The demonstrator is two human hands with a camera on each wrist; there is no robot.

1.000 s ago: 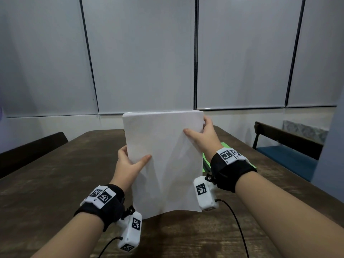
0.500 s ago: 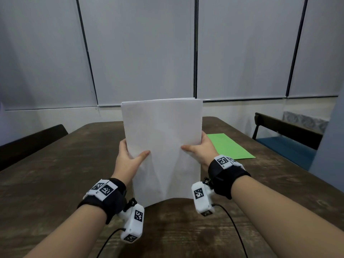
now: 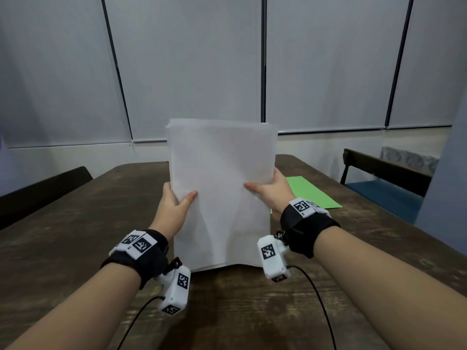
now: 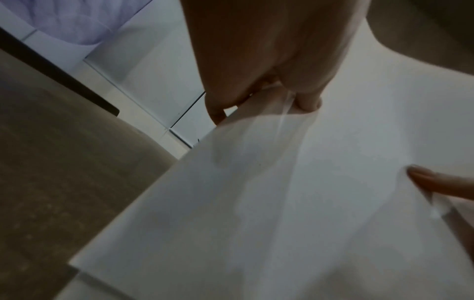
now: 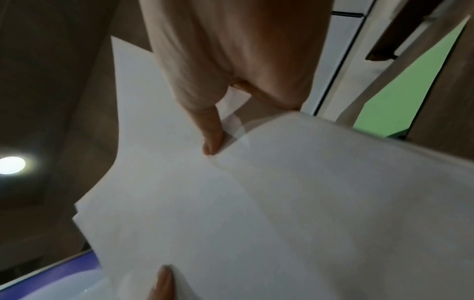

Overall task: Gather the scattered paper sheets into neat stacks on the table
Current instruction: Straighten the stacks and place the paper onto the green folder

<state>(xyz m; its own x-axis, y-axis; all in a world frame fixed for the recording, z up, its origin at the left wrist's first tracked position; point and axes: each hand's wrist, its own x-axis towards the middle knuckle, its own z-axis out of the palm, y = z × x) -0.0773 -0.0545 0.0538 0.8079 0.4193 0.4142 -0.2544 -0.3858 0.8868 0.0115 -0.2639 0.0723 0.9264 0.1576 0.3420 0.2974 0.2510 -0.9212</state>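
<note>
White paper stack [image 3: 222, 188] upright, bottom edge on dark wooden table [image 3: 75, 236], centre, in front of me. My left hand [image 3: 174, 208] pinches its left edge, thumb on near face, fingers behind. My right hand [image 3: 271, 192] pinches right edge same way. Sheet edges slightly uneven at top. Green sheet [image 3: 310, 192] lies flat on table, right of stack, behind my right hand. Bench [image 3: 384, 173] beyond table's right side.

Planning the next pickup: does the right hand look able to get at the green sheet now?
Probably not yet: the right hand grips the white stack; otherwise the green sheet lies uncovered beside it.
</note>
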